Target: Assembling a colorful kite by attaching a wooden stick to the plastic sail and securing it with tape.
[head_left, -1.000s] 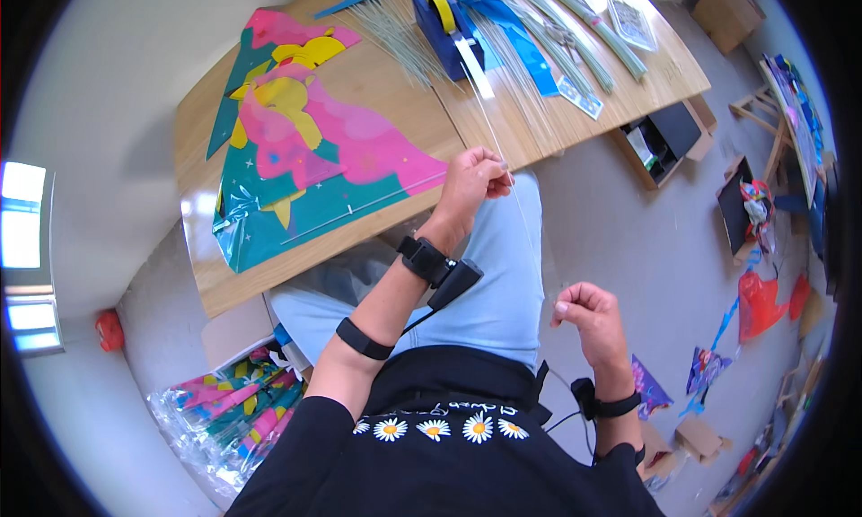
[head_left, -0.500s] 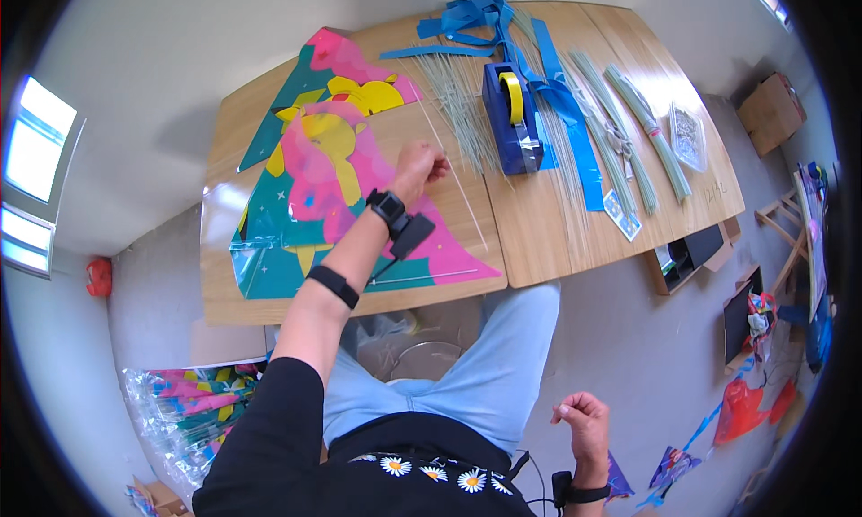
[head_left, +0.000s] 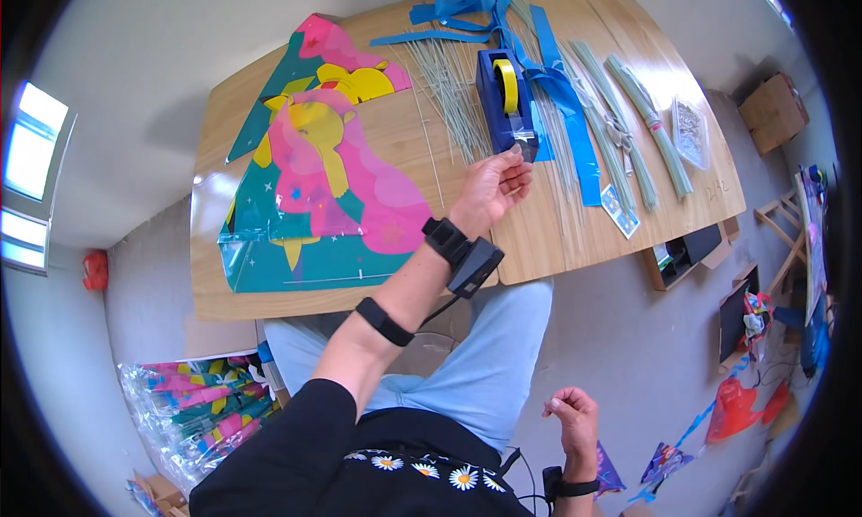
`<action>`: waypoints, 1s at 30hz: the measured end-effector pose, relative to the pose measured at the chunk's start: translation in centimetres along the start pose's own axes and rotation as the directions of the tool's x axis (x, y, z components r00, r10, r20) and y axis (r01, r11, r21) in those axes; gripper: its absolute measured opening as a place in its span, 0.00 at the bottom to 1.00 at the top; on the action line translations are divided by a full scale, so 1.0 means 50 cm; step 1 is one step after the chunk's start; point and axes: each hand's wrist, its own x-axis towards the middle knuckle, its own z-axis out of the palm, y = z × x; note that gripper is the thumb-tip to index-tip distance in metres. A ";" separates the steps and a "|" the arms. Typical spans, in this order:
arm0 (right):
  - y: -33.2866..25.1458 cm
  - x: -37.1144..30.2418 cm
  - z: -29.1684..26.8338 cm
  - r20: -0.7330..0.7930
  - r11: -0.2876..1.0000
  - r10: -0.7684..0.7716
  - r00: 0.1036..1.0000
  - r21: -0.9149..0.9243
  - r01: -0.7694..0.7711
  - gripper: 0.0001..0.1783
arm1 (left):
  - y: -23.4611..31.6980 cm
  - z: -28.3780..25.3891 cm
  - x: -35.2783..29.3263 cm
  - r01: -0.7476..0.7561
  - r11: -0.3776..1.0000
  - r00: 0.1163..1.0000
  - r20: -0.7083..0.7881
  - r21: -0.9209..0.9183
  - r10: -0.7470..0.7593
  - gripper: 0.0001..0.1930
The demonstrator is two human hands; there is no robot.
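My left hand (head_left: 492, 190) reaches over the table, thumb and fingertips pinched at the clear tape end on the front of a dark blue tape dispenser (head_left: 492, 104). A yellow-cored roll sits in the dispenser. Left of this hand lies a printed kite sheet (head_left: 377, 194) in pink, green and yellow, with a pony figure. A thin pale rod (head_left: 425, 131) rests beside the sheet's right edge. Low on the right, away from the table, my right hand (head_left: 576, 420) is raised with fingers curled and thumb against index; whatever it may hold is too small to make out.
Blue ribbon strips (head_left: 575, 131) and loose thin rods (head_left: 444, 95) lie around the dispenser. Bundled rods (head_left: 654, 131), a clear plastic box (head_left: 690, 135) and a small card (head_left: 620, 210) are farther right. Plastic-wrapped printed sheets (head_left: 197, 400) sit below the table at left.
My left hand has moved right from above the kite sheet to the front of the tape dispenser. The sheet has shifted slightly left in view. My right hand stays nearly where it was.
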 end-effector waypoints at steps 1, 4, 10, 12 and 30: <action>0.001 -0.001 -0.001 0.003 1.000 -0.010 1.000 0.018 0.010 0.02 | -0.007 0.008 0.006 -0.003 1.000 1.000 -0.013 -0.001 0.003 0.07; 0.002 -0.001 -0.004 0.011 0.999 -0.024 1.000 0.026 0.023 0.02 | -0.018 0.024 0.024 -0.037 0.980 0.999 -0.036 -0.197 0.030 0.05; 0.011 0.005 -0.003 0.003 0.998 -0.046 0.999 0.036 0.046 0.03 | -0.032 0.036 0.041 -0.108 0.972 0.988 -0.132 -0.209 0.081 0.03; 0.013 0.005 -0.003 0.003 0.999 -0.043 0.999 0.024 0.043 0.03 | -0.045 0.038 0.047 -0.176 0.966 0.976 -0.160 -0.191 0.146 0.04; 0.046 -0.012 -0.018 -0.116 0.973 -0.200 0.973 -0.138 0.183 0.04 | 0.056 0.007 -0.189 -0.175 0.976 0.952 0.229 -0.132 0.202 0.03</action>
